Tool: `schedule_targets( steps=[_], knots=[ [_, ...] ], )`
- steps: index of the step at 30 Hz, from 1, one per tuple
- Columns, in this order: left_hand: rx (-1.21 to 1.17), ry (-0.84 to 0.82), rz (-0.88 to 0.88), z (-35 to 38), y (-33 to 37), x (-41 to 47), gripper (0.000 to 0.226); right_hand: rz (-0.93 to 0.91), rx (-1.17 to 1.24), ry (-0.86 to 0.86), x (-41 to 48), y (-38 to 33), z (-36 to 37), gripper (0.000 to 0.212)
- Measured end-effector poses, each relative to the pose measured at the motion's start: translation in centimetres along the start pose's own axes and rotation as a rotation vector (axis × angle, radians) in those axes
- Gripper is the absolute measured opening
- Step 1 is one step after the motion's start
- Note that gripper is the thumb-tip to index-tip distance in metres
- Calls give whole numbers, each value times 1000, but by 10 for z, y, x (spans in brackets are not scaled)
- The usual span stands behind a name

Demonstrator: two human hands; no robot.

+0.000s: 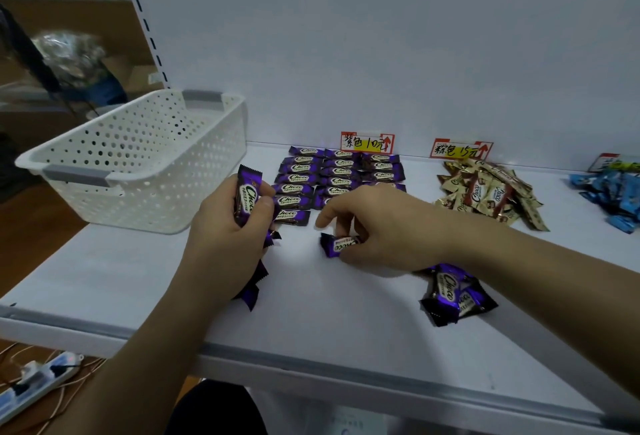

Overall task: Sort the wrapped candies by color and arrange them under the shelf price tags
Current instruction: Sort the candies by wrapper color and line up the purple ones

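Purple wrapped candies (337,171) lie in neat rows on the white shelf (311,313), below the purple price tag (367,142). My left hand (225,237) grips a bunch of purple candies (248,197), with one standing up above the thumb and others sticking out below the palm. My right hand (377,227) pinches a single purple candy (337,244) against the shelf, just in front of the rows. A small loose pile of purple candies (455,294) lies under my right forearm. Gold-brown candies (488,192) are heaped beneath the brown tag (460,150).
A white perforated basket (138,164) stands on the left end of the shelf, close to my left hand. Blue candies (613,195) are piled at the far right under a partly cropped tag (613,163). A power strip (38,379) with cables lies on the floor, lower left.
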State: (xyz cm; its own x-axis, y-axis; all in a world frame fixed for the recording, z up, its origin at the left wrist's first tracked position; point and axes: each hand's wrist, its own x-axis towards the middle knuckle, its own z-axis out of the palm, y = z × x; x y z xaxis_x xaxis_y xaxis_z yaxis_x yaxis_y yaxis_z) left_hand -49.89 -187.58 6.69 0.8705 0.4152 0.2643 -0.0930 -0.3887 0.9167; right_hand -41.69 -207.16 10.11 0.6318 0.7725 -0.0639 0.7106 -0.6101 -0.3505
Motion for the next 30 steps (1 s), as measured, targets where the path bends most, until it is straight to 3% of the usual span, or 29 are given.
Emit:
schedule_targets(
  steps=[2,6,8,12,17,23,30],
  knots=[
    [-6,-4,1,0,0,0,10,4,22,-32,1,0,-6,29],
    [13,-18,19,0,-1,1,15,28,347,180,-1,4,-15,9],
    [24,-29,29,-1,-1,1,16,92,462,257,-3,7,-15,11],
    [22,-35,33,-2,-3,2,13,225,208,281,-8,8,3,29],
    [40,-38,58,-3,-5,2,13,173,-80,423,-11,6,26,28],
    [28,-43,58,-3,-4,1,12,128,10,384,-14,7,24,5],
    [-18,-40,5,-3,-2,0,28,183,-5,461,0,4,26,6]
  ],
)
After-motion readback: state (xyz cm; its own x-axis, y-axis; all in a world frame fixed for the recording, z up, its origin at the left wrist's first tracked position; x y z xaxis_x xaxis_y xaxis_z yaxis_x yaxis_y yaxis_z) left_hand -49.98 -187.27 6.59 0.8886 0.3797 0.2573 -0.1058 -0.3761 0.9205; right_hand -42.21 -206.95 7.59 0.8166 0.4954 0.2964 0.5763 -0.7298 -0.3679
